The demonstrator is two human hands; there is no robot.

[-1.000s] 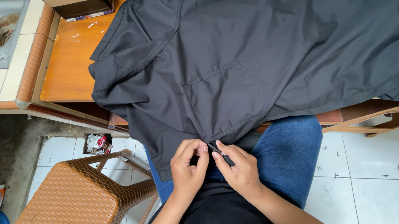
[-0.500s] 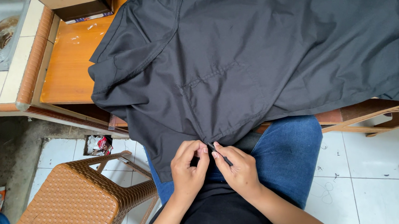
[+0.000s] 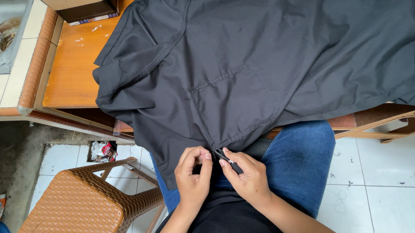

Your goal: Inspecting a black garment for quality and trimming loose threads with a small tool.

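A large black garment [image 3: 249,61] lies spread over an orange wooden table [image 3: 73,70] and hangs down onto my lap. My left hand [image 3: 193,175] pinches the garment's lower edge between thumb and fingers. My right hand [image 3: 244,176] grips a small dark thread clipper [image 3: 228,160], its tip touching the fabric edge right beside my left fingertips. Both hands rest above my lap, over blue jeans [image 3: 301,160].
A brown woven plastic stool [image 3: 87,200] stands at the lower left on the white tiled floor [image 3: 385,190]. A cardboard box [image 3: 77,0] sits at the table's far left corner. A tiled ledge with a sink [image 3: 1,36] lies to the left.
Both hands stay at the garment's lower edge with only slight finger shifts. The view has shifted a little.
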